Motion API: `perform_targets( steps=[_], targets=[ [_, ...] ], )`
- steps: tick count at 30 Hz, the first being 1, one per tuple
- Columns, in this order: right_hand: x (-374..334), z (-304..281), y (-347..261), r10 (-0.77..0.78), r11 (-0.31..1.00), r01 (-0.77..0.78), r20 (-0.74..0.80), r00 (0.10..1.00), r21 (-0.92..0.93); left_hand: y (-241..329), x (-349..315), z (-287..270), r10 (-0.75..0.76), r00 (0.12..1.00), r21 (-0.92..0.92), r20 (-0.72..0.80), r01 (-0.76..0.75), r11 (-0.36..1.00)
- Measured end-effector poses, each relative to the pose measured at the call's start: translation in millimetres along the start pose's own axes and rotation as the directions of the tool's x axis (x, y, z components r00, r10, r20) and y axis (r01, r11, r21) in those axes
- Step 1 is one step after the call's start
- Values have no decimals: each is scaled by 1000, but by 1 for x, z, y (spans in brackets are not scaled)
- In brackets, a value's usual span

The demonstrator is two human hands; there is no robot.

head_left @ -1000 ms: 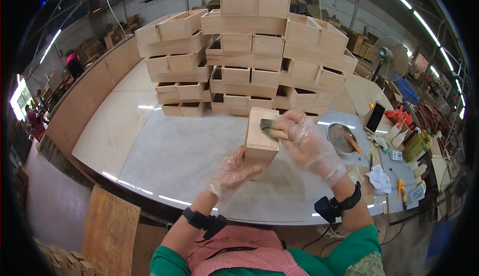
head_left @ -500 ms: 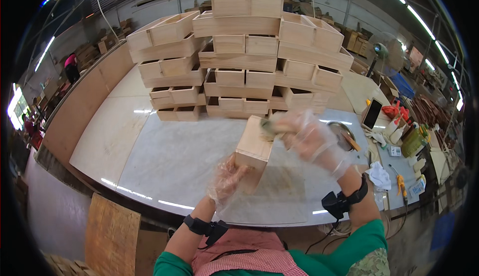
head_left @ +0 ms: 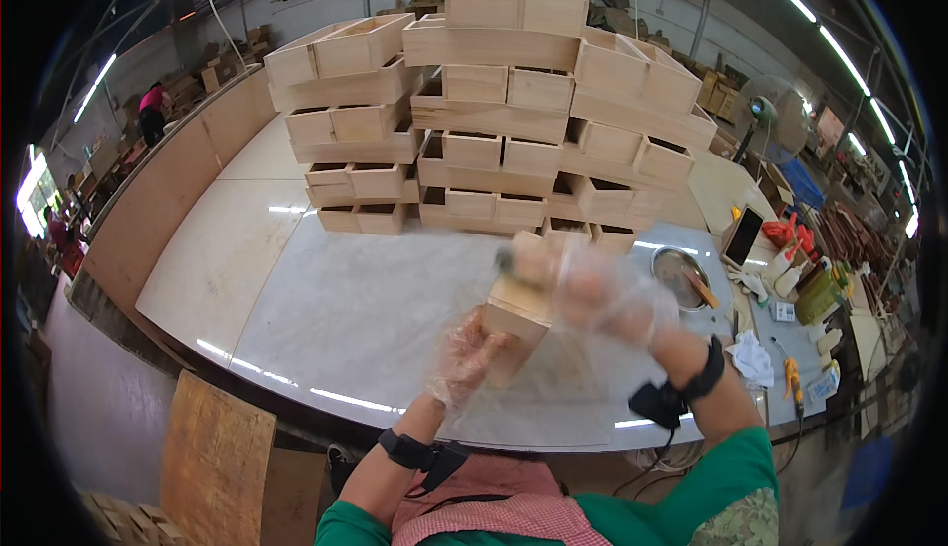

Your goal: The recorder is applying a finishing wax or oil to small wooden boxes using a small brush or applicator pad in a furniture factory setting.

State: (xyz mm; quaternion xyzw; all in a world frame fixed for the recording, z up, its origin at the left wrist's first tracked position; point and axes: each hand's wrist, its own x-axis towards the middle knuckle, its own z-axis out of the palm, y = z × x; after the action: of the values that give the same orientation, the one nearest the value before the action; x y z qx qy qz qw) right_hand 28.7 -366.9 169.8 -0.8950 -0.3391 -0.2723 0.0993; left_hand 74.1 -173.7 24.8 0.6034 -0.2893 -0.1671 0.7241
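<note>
Clear plastic gloves cover both my hands. My left hand (head_left: 466,353) is closed on the near left side of a pale wooden box (head_left: 520,307), which it holds tilted above the table. My right hand (head_left: 604,289), smeared by motion, is over the box's upper face. From its fingers sticks a small dark grey-green pad (head_left: 505,260) at the box's far left edge; blur hides its exact kind. Beyond the box stand stacks of similar pale wooden boxes (head_left: 491,121), several layers high, with open compartments.
A grey-white sheet (head_left: 346,299) covers the tabletop. At right are a round metal dish (head_left: 664,268) with a wooden-handled brush (head_left: 703,289), a phone on a stand (head_left: 743,235), bottles (head_left: 787,279), a white cloth (head_left: 750,358) and a yellow-handled tool (head_left: 792,378) on a cord. A wooden side board (head_left: 178,176) edges the left.
My right hand has swept leftward across the box with the pad, from its right side to its far left edge. The box and my left hand have shifted slightly right in view.
</note>
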Motion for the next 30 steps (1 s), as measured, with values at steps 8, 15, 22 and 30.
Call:
perform_targets(
  steps=[8, 15, 22, 30],
  targets=[
    [1, -8, -25, 8, 1000, -14, 281, 960, 17, -18, -3, 7, 58, 997, -40, -52, -60, 997],
    [-5, 4, 15, 31, 993, -12, 156, 987, -117, -6, 2, 6, 123, 992, -62, -14, -124, 990],
    [-15, -15, -25, 72, 992, -94, 225, 972, 86, -7, -3, 4, 14, 1000, 8, 18, -14, 1000],
    [-6, -7, 22, 508, 861, -501, 191, 840, -86, 6, -1, 6, 33, 999, -49, 38, -32, 998]
  ],
)
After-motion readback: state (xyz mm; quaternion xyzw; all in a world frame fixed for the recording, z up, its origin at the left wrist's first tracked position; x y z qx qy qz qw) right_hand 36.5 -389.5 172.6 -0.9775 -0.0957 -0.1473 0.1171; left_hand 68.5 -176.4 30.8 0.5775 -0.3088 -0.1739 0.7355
